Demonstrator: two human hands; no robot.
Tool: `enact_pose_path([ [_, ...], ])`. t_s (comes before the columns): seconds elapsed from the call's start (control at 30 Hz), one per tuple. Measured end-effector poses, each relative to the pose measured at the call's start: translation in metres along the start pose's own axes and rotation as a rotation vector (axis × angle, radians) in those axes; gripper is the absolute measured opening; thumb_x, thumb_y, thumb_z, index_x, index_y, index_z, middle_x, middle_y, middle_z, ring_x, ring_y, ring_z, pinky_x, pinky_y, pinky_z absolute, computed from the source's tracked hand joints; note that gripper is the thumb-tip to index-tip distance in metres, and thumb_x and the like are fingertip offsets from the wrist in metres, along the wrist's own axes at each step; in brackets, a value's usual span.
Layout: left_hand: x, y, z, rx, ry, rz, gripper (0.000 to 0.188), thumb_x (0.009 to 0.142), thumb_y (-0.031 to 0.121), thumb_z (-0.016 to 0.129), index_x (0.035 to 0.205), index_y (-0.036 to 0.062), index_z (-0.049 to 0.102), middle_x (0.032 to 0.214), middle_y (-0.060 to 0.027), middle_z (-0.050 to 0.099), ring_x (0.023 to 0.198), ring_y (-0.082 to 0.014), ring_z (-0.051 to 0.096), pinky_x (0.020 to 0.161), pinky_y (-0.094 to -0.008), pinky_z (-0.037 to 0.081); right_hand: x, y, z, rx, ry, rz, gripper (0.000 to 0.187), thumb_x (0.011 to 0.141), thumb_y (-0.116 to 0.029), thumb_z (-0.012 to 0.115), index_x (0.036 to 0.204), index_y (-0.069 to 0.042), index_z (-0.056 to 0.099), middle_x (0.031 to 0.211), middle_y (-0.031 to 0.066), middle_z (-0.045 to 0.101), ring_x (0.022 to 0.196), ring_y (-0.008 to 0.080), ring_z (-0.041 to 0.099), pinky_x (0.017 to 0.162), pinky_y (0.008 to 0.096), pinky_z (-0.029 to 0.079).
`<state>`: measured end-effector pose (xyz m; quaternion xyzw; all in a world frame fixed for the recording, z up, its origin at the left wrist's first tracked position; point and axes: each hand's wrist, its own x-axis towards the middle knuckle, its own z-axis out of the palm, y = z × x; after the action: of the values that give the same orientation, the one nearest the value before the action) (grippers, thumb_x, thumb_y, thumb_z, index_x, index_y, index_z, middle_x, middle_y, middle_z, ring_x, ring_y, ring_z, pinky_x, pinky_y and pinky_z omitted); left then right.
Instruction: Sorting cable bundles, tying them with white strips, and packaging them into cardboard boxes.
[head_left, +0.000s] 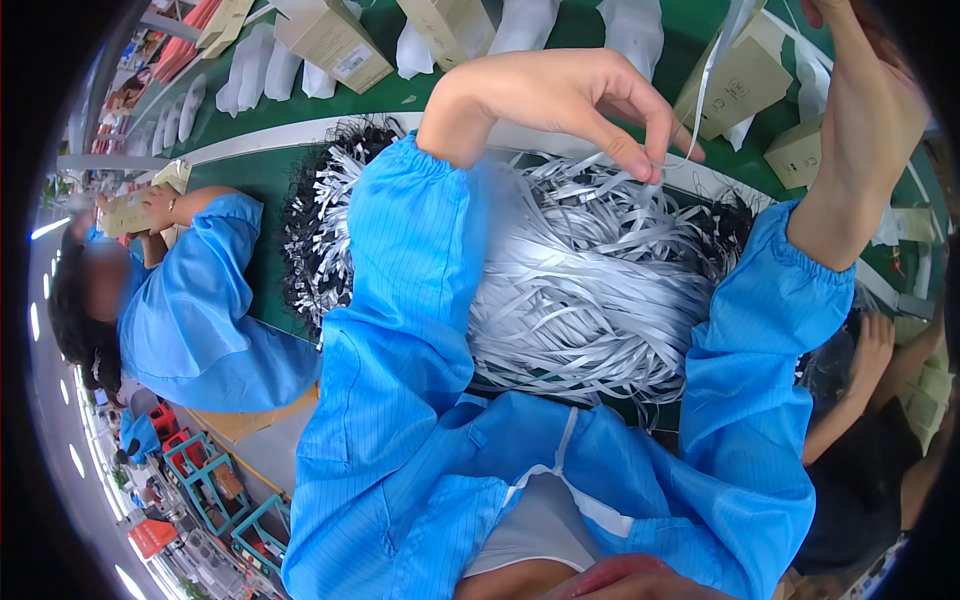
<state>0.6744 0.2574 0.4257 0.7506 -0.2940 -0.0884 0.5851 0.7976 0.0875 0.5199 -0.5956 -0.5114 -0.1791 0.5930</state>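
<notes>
Over the heap of white straps [590, 310] on the green worktop [275, 172], your left hand [560, 95] pinches a single strap [709, 75], your right hand [875, 35] shows no clear grip, and this apparent separating step calls for drawing it untangled.

Bright blue work jacket [400, 430] with fine dark pinstripes; long, loose sleeves [400, 285] ending in gathered, elasticated cuffs [822, 264]; white inner edging [603, 516]; pale grey shirt [540, 520] visible beneath; left hand [565, 95] and right hand [852, 30] bare.
</notes>
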Motion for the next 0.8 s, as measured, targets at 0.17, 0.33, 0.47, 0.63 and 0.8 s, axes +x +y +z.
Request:
enact_pose_path([
  [0.17,-0.011,0.02,-0.003,-0.089,0.178,-0.178,0.014,0.09,0.011,0.076,0.094,-0.0016,0.072,0.084,-0.0081,0.072,0.097,-0.0219,0.074,0.076,-0.0308,0.056,0.001,-0.001,-0.007,-0.166,-0.112,0.104,0.018,0.095,-0.019,0.074,0.094,-0.001,0.076,0.079,0.0008,0.07,0.064,0.0052,0.052,0.061,0.0229,0.044],
  [0.33,-0.026,0.045,-0.006,-0.22,0.414,-0.196,0.04,0.088,-0.003,0.077,0.118,0.0026,0.052,0.085,-0.0128,0.075,0.082,-0.0146,0.073,0.071,-0.0226,0.058,0.001,-0.003,-0.025,-0.419,-0.414,0.344,0.023,0.093,-0.027,0.076,0.089,-0.004,0.076,0.076,-0.0012,0.065,0.069,0.0054,0.054,0.063,0.024,0.043],
  [0.47,-0.033,0.079,0.003,-0.099,0.622,-0.277,0.058,0.084,-0.006,0.079,0.126,0.0051,0.043,0.084,-0.0169,0.075,0.088,-0.0174,0.075,0.075,-0.0237,0.059,0.003,0.004,-0.033,-0.564,-0.596,0.478,0.027,0.092,-0.032,0.077,0.086,-0.006,0.076,0.074,-0.0024,0.062,0.071,0.0056,0.056,0.064,0.0247,0.042],
  [0.63,-0.036,0.096,0.01,0.111,0.831,-0.29,0.056,0.085,-0.006,0.078,0.127,0.004,0.043,0.083,-0.0158,0.075,0.084,-0.0161,0.074,0.073,-0.0225,0.058,-0.011,0.007,-0.027,-0.296,-0.638,0.618,0.03,0.093,-0.033,0.075,0.09,-0.003,0.073,0.078,-0.001,0.062,0.072,0.0051,0.057,0.064,0.0214,0.041],
  [0.8,-0.036,0.097,0.011,0.105,0.925,-0.23,0.057,0.085,-0.007,0.078,0.129,0.0039,0.044,0.083,-0.0155,0.075,0.083,-0.0148,0.074,0.072,-0.021,0.057,-0.014,-0.02,0.012,-0.258,-0.631,0.328,0.026,0.091,-0.02,0.078,0.104,0.001,0.072,0.087,0.0046,0.071,0.068,0.0069,0.057,0.063,0.0224,0.047],
])
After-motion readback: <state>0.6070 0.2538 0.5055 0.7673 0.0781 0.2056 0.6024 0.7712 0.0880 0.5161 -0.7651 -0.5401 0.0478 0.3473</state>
